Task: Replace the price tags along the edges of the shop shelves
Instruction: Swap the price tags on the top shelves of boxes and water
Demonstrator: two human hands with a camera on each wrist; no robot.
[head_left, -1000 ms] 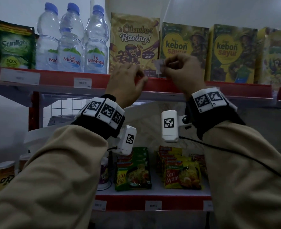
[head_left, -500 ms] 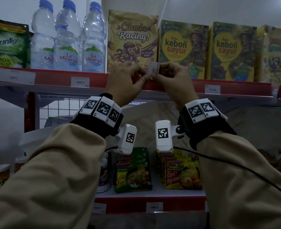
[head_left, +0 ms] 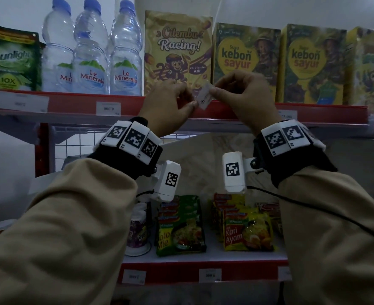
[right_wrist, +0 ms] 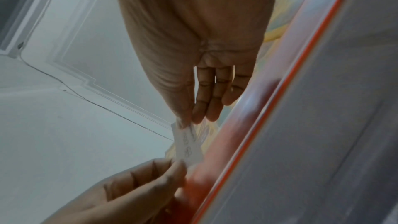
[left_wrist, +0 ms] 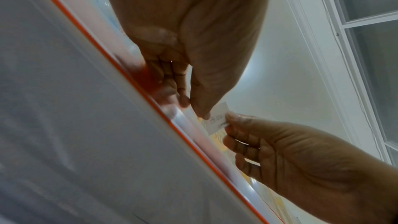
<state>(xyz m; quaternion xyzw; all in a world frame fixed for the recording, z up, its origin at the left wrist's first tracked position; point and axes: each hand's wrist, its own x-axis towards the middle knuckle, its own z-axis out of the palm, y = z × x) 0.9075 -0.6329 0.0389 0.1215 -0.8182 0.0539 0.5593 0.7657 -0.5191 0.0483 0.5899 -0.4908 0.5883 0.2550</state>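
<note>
- You face a shop shelf unit against a pale wall; its upper shelf edge (head_left: 71, 106) is a red strip that runs across the head view.
- On that shelf stand three Le Minerale water bottles (head_left: 124, 58), a Cilembu Racing box (head_left: 177, 49) and two kebon sayur boxes (head_left: 245, 58).
- White price tags already sit in the strip, one (head_left: 108, 108) below the bottles and one (head_left: 288, 115) to the right of your hands.
- Your left hand (head_left: 168, 106) pinches the left end of a small white price tag (head_left: 204, 96) between thumb and fingertips.
- Your right hand (head_left: 245, 95) pinches the tag's right end, thumb against curled fingers.
- The tag is tilted, held between both hands just in front of the red strip, below the Cilembu Racing box; whether it touches the strip, I cannot tell.
- From the left wrist, the tag (left_wrist: 217, 120) shows printed marks beside the strip's clear rail (left_wrist: 193, 125).
- On the lower shelf lie noodle packs (head_left: 247, 230), with more tags on its red edge (head_left: 210, 275).
</note>
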